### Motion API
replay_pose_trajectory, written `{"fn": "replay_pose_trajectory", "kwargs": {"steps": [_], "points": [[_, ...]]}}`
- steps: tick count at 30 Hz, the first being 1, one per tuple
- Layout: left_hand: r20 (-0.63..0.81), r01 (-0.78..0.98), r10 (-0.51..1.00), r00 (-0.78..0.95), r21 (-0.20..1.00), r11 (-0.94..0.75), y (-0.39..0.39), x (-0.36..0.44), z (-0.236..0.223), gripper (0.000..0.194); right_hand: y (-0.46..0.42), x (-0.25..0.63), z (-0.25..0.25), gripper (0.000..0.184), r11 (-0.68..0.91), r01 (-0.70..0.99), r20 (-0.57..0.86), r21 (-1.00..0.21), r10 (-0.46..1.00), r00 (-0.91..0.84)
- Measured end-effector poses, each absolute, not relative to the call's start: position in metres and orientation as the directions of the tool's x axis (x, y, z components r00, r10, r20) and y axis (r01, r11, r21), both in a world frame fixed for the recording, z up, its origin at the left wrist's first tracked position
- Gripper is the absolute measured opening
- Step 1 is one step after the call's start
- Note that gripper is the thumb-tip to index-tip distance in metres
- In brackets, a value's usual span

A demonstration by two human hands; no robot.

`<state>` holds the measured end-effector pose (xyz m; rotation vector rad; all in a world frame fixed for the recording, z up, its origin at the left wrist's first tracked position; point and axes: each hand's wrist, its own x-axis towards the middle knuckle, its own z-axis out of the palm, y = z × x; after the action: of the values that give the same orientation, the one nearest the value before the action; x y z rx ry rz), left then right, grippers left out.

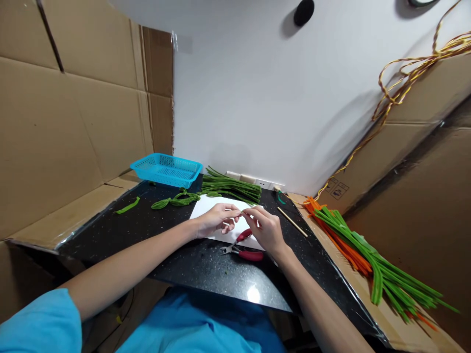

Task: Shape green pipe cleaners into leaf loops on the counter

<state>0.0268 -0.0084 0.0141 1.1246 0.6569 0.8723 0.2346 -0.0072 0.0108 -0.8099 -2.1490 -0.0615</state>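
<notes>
My left hand (220, 219) and my right hand (264, 228) meet fingertip to fingertip above a white sheet of paper (198, 210). Both pinch at the same spot, and whatever lies between the fingertips is too small to make out. Just below my right hand lie red-handled cutting pliers (250, 255), jaws pointing left, partly over the paper's edge. Behind the paper is a bundle of dark green pipe cleaners (231, 187). Left of the paper, several green pipe cleaners bent into loops (176, 200) rest on the black tabletop.
A blue plastic basket (165, 169) stands at the back left, with a light green strip (127, 206) before it. On the right lie a thin wooden stick (292, 221), orange pipe cleaners (342, 245) and bright green pipe cleaners (379, 260). Cardboard walls (73, 117) flank the table.
</notes>
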Motion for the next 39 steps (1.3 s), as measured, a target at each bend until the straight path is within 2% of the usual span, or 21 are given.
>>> {"fn": "replay_pose_trajectory", "kwargs": {"steps": [3, 5, 10, 14, 16, 18, 20, 21, 22, 24, 26, 29, 31, 34, 36, 39], "points": [[0.042, -0.25, 0.868, 0.494, 0.964, 0.096, -0.009, 0.029, 0.012, 0.046, -0.007, 0.233, 0.011, 0.021, 0.788, 0.563, 0.713, -0.249, 0.543, -0.445], [0.105, -0.255, 0.875, 0.473, 0.967, 0.022, -0.008, 0.031, 0.009, 0.047, -0.007, 0.23, 0.01, 0.02, 0.782, 0.542, 0.713, -0.309, 0.567, -0.413], [0.281, -0.196, 0.881, 0.38, 0.956, -0.22, -0.006, 0.037, 0.004, 0.043, -0.005, 0.22, 0.008, 0.024, 0.716, 0.402, 0.658, -0.571, 0.692, -0.297], [0.358, -0.027, 0.863, 0.355, 0.927, -0.373, -0.01, 0.034, 0.006, 0.032, -0.001, 0.217, 0.011, 0.038, 0.509, 0.247, 0.442, -0.824, 0.852, -0.28], [0.433, 0.147, 0.817, 0.382, 0.844, -0.516, -0.014, 0.03, 0.009, 0.02, 0.001, 0.22, 0.014, 0.043, 0.372, 0.168, 0.306, -0.913, 0.896, -0.321], [0.529, 0.295, 0.713, 0.459, 0.667, -0.684, -0.017, 0.026, 0.012, 0.009, 0.002, 0.223, 0.016, 0.046, 0.246, 0.107, 0.19, -0.963, 0.909, -0.37], [0.589, 0.33, 0.622, 0.516, 0.533, -0.779, -0.018, 0.023, 0.015, 0.008, 0.002, 0.225, 0.018, 0.048, 0.145, 0.052, 0.11, -0.988, 0.901, -0.419], [0.598, 0.314, 0.618, 0.511, 0.54, -0.781, -0.017, 0.023, 0.015, 0.009, 0.002, 0.226, 0.019, 0.048, 0.108, 0.027, 0.085, -0.994, 0.895, -0.439], [0.585, 0.273, 0.647, 0.488, 0.602, -0.75, -0.016, 0.023, 0.016, 0.009, 0.001, 0.226, 0.02, 0.048, 0.084, 0.009, 0.071, -0.996, 0.89, -0.45], [0.498, 0.129, 0.75, 0.435, 0.79, -0.599, -0.012, 0.024, 0.014, 0.016, 0.001, 0.225, 0.02, 0.046, 0.089, 0.003, 0.079, -0.996, 0.895, -0.439], [0.386, -0.035, 0.824, 0.415, 0.912, -0.41, -0.007, 0.026, 0.011, 0.03, 0.0, 0.224, 0.02, 0.045, 0.18, 0.044, 0.149, -0.983, 0.908, -0.391], [0.297, -0.154, 0.874, 0.384, 0.954, -0.257, 0.001, 0.028, 0.006, 0.044, -0.001, 0.223, 0.017, 0.037, 0.432, 0.22, 0.354, -0.874, 0.879, -0.32], [0.263, -0.194, 0.893, 0.366, 0.96, -0.203, 0.004, 0.028, 0.004, 0.047, -0.003, 0.224, 0.014, 0.029, 0.582, 0.394, 0.497, -0.711, 0.813, -0.303], [0.224, -0.231, 0.903, 0.367, 0.962, -0.144, 0.003, 0.028, 0.003, 0.047, -0.005, 0.227, 0.01, 0.025, 0.691, 0.578, 0.636, -0.434, 0.689, -0.347], [0.199, -0.238, 0.903, 0.381, 0.965, -0.112, 0.002, 0.028, 0.003, 0.045, -0.005, 0.229, 0.009, 0.021, 0.735, 0.606, 0.682, -0.303, 0.612, -0.401], [0.187, -0.239, 0.904, 0.384, 0.966, -0.098, 0.001, 0.029, 0.003, 0.043, -0.004, 0.232, 0.007, 0.017, 0.789, 0.589, 0.74, -0.176, 0.501, -0.448]]}}
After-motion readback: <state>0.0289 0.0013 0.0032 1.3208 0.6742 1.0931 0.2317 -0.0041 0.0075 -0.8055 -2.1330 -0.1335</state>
